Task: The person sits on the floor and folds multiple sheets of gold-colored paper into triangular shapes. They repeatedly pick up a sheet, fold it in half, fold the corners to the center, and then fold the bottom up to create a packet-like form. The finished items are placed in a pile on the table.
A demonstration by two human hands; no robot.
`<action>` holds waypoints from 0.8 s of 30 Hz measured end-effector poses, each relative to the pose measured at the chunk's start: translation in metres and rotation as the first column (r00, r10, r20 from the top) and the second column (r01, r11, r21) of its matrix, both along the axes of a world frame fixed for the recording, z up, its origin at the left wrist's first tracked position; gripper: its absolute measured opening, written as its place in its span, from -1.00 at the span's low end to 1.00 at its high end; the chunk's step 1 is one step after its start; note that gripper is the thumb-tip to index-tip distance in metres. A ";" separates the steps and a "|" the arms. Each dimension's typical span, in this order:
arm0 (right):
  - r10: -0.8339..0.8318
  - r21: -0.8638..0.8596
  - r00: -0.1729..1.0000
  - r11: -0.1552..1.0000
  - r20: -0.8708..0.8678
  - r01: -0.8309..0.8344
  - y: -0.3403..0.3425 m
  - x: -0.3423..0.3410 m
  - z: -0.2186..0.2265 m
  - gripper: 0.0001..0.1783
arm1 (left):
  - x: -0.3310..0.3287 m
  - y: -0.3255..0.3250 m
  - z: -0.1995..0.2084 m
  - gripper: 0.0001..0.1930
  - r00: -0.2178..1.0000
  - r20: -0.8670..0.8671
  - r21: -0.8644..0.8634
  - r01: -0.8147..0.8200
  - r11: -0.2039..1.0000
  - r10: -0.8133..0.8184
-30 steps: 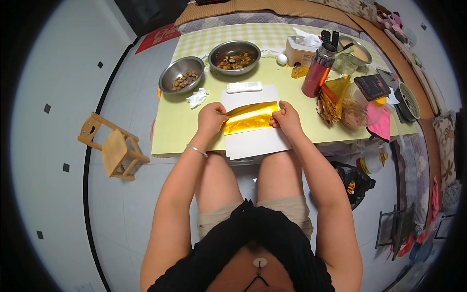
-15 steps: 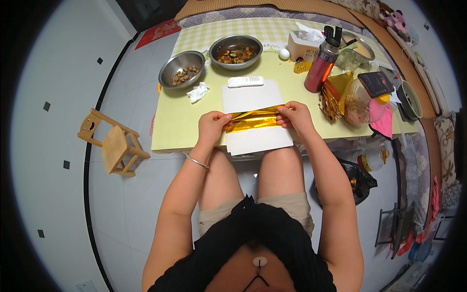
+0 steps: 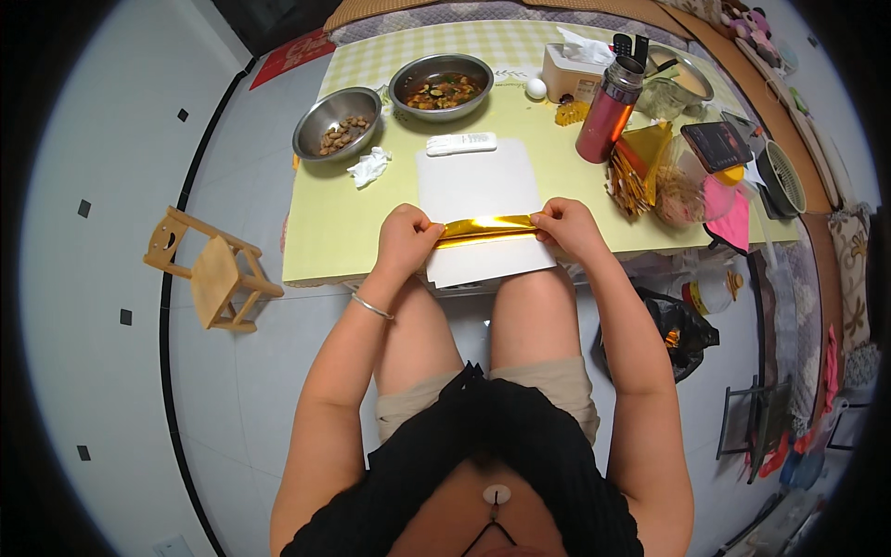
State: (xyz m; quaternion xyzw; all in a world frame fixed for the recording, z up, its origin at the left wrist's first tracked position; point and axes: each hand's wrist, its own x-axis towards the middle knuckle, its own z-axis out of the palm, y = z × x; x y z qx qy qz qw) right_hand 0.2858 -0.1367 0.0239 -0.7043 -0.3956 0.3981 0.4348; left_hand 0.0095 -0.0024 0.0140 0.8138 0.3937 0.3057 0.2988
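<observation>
A strip of shiny gold foil paper (image 3: 487,228) stretches between my two hands, folded lengthwise into a narrow band. My left hand (image 3: 406,239) pinches its left end, and my right hand (image 3: 564,228) pinches the right end with thumb and fingers. Beneath the foil lies a white board (image 3: 478,181), its near edge reaching past the table's front edge above my thighs. On the board's far end rests a white pen-like bundle or slim case (image 3: 461,143); its exact kind I cannot tell.
A steel bowl of nuts (image 3: 345,130), a bowl of soupy food (image 3: 444,88) and a crumpled tissue (image 3: 370,167) sit left. On the right stand a red thermos (image 3: 610,111), folded gold paper pieces (image 3: 633,181) and a phone (image 3: 716,147). A small wooden chair (image 3: 215,269) is on the floor.
The gold foil has become narrower, its far edge folded toward me between both hands. Both hands keep their pinch on its ends. The whole view has shifted slightly.
</observation>
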 end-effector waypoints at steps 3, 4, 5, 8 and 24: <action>0.014 0.004 0.989 1.000 0.145 -0.015 -0.003 0.001 -0.003 -0.74 | 0.000 -0.007 0.001 -0.72 0.999 -0.017 0.053 0.030 0.998 -0.029; 0.023 0.008 0.979 1.000 0.203 -0.025 -0.004 0.001 -0.004 -0.74 | -0.001 -0.008 0.000 -0.73 0.999 -0.022 0.058 0.040 0.998 -0.039; 0.026 -0.013 0.968 1.000 0.248 -0.024 -0.005 0.001 -0.004 -0.73 | -0.002 -0.009 -0.001 -0.73 0.998 -0.027 0.062 0.050 0.997 -0.049; 0.039 -0.061 0.922 0.998 0.386 -0.016 -0.004 -0.005 0.005 -0.70 | -0.003 -0.011 -0.001 -0.73 0.999 -0.012 0.020 0.043 0.999 -0.043; 0.016 -0.017 0.648 1.000 0.762 -0.005 -0.011 -0.032 0.024 -0.72 | 0.010 -0.024 0.025 -0.64 0.906 -0.390 0.506 0.358 0.785 -0.162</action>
